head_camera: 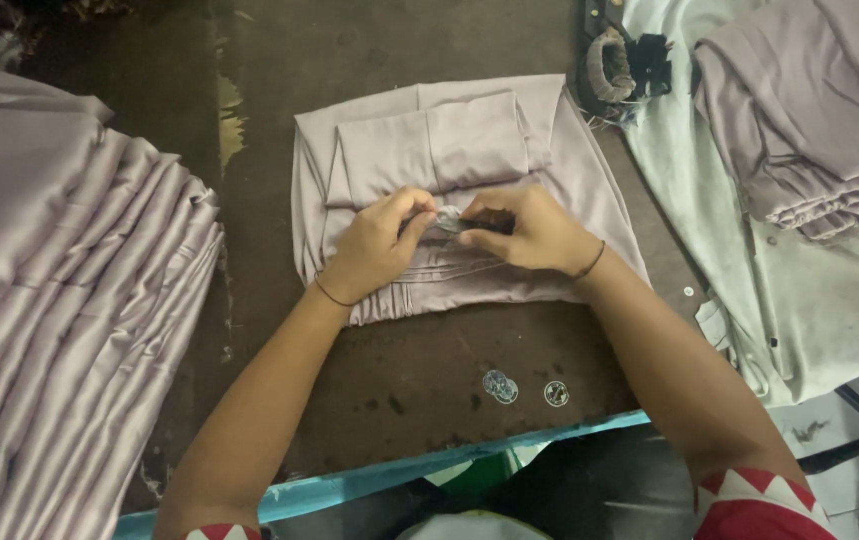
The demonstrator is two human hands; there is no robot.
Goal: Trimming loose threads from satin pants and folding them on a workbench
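Head view
Left hand (pixel 377 245): fingers curled, thumb and forefinger pinching a small shiny clear piece (pixel 448 220), too small to tell its kind; a thin dark band sits on the wrist.
Right hand (pixel 527 232): fingers bent inward, tips meeting the same small piece from the other side; a thin dark band on this wrist too.
Small clear piece: held between both hands, just above the middle of the folded garment.
Folded garment (pixel 469 150): pale lilac cloth, folded into a rough square, lying flat on the table under both hands; a smaller folded panel rests on its upper half.
Table (pixel 399 370): dark brown, worn and stained, with a light blue front edge.
Clear round discs (pixel 500 387): 3 small ones on the bare table near the front edge, 2 touching, 1 just beside them.
Left stack (pixel 59 300): many folded lilac cloths, overlapping, well apart from the hands.
Right pile (pixel 809 110): more folded lilac cloth, resting on a pale green sheet (pixel 809 300).
Dark tool (pixel 619 60): at the far edge, beside the sheet; kind unclear.
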